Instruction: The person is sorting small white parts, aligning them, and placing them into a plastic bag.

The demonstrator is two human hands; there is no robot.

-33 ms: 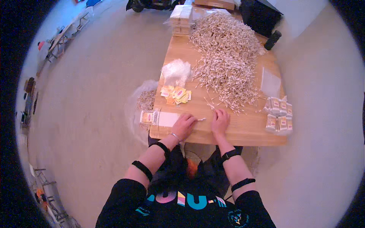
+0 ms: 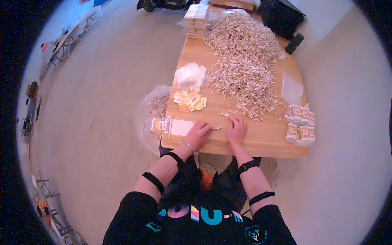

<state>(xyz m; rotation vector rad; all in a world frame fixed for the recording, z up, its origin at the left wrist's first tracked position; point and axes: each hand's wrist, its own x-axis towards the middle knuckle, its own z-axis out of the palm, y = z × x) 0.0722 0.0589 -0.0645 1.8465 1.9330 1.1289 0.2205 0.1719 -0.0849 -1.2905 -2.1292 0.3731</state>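
Observation:
My left hand [image 2: 199, 134] is closed in a pinch near the front edge of the table. White-tipped cotton swabs [image 2: 217, 128] stick out to the right from its fingers. Just to the right, my right hand [image 2: 237, 128] rests on the wood with its fingers closed on another small bunch of cotton swabs [image 2: 224, 114], whose tips point up and left. Beyond both hands a large heap of loose cotton swabs [image 2: 245, 61] spreads over the table. Left of my left hand lies a flat white strip [image 2: 182, 128], with a clear pack of swabs [image 2: 160, 125] at its far left end.
Yellow printed cards [image 2: 190, 101] lie beside crumpled clear plastic bags [image 2: 190, 76] on the table's left. Filled swab packs [image 2: 300, 122] stand at the right edge, near a clear bag [image 2: 292, 88]. White packs are stacked [image 2: 196, 19] far left. A plastic sack [image 2: 156, 107] hangs beside the table.
The swabs at my right hand's fingertips now lie lower and closer to the fingers. The hands themselves have hardly moved.

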